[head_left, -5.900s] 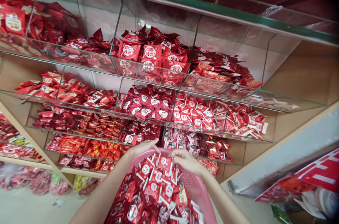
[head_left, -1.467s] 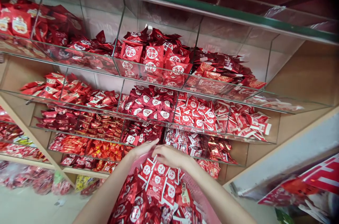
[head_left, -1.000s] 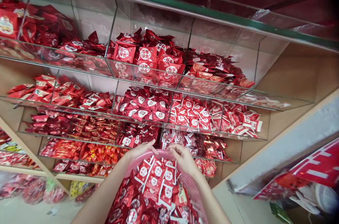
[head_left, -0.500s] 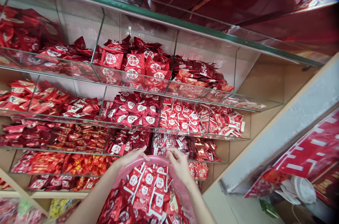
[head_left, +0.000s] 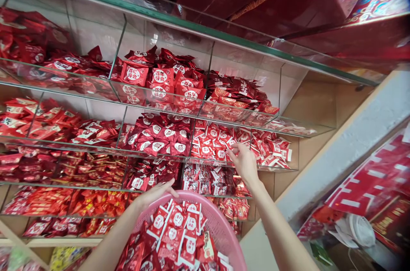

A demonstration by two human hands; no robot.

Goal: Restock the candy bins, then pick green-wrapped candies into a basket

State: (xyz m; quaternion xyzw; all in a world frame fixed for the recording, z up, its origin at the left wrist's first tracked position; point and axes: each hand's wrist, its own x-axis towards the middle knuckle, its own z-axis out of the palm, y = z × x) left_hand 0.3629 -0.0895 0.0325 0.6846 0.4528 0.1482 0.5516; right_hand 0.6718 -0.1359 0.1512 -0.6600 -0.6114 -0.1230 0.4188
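With the right hand (head_left: 245,162) half-curled at the packets (head_left: 208,139) on the shelf (head_left: 294,158), holding or not impossible to tell, and the left hand (head_left: 153,196) clasping the basket (head_left: 235,241) by its rim, looks partway done, with more packets (head_left: 176,232) already heaped inside and plenty left above.

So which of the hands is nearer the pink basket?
Left. The left hand touches the pink basket at its rim; the right hand is off it, up by the shelved red-and-white packets.
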